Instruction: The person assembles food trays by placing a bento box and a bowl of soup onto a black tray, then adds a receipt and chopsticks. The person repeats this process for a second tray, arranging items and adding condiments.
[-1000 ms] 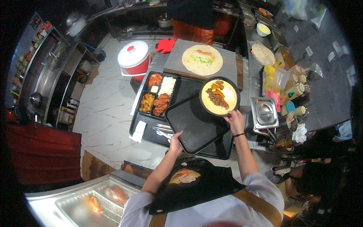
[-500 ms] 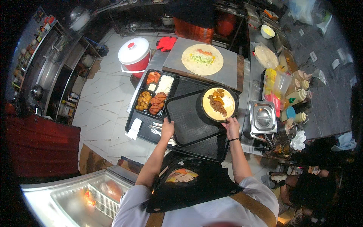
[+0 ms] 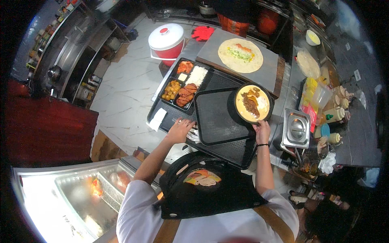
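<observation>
Because the left hand point(image 3: 179, 130) covers part of a white wrapping point(image 3: 193, 136) at the tray edge, I cannot tell whether its grip closes on anything; I see only fingers reaching forward, slightly apart. The right hand point(image 3: 262, 130) shows better: its grip pinches the near rim of a black bowl point(image 3: 232, 106), some fingers lost underneath. That bowl covers the far right corner of a small black tray point(image 3: 214, 117), so its base is hidden from me. The small tray in turn overlaps a large black tray point(image 3: 239, 156) on the worktop point(image 3: 278, 97). At the upper edge of my view a co-worker is cut off to dark clothing and orange cloth point(image 3: 233, 25), and frosty glare blurs the contents of the freezer point(image 3: 42, 194) at lower left. Inside the bowl I make out brown meat and orange pieces on a pale yellow layer, with the right side washed out white. A compartment box point(image 3: 173, 103) at the large tray's far left holds white rice point(image 3: 197, 75), sliced browned meat point(image 3: 187, 95), golden chunks point(image 3: 171, 90), reddish food point(image 3: 185, 67) and a pale cube point(image 3: 182, 76). To the right, a lid hides what the steel pan point(image 3: 297, 127) contains.
</observation>
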`<state>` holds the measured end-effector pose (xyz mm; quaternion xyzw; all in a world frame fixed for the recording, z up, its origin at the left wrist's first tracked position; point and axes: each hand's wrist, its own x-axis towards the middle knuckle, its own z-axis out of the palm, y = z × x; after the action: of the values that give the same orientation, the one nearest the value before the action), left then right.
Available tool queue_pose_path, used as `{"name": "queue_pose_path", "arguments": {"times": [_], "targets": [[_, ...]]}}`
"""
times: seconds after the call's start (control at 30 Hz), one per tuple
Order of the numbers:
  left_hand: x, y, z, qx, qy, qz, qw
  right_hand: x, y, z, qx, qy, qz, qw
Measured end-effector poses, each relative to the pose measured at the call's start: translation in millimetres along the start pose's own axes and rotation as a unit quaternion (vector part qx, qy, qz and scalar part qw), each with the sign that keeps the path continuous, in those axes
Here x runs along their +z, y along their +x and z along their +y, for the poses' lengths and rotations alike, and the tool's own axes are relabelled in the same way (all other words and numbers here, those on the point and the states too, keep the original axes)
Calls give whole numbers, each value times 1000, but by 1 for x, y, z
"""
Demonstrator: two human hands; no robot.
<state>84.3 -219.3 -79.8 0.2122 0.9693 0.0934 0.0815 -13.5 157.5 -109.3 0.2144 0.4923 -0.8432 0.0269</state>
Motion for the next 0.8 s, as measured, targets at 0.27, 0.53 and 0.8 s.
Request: {"name": "queue_pose_path", "arguments": {"times": [0.27,0.53,0.8], "targets": [[11,8,-5,40,20,-46,998,-1,2,-4,-4,-1,-1,1000],[-10,-10,3,18,12,-95,995,4,0,-3,0,6,17,1000],[-66,-34,-2,-29,37,-232,971,-1,0,1,3,-14,22,1000]]}}
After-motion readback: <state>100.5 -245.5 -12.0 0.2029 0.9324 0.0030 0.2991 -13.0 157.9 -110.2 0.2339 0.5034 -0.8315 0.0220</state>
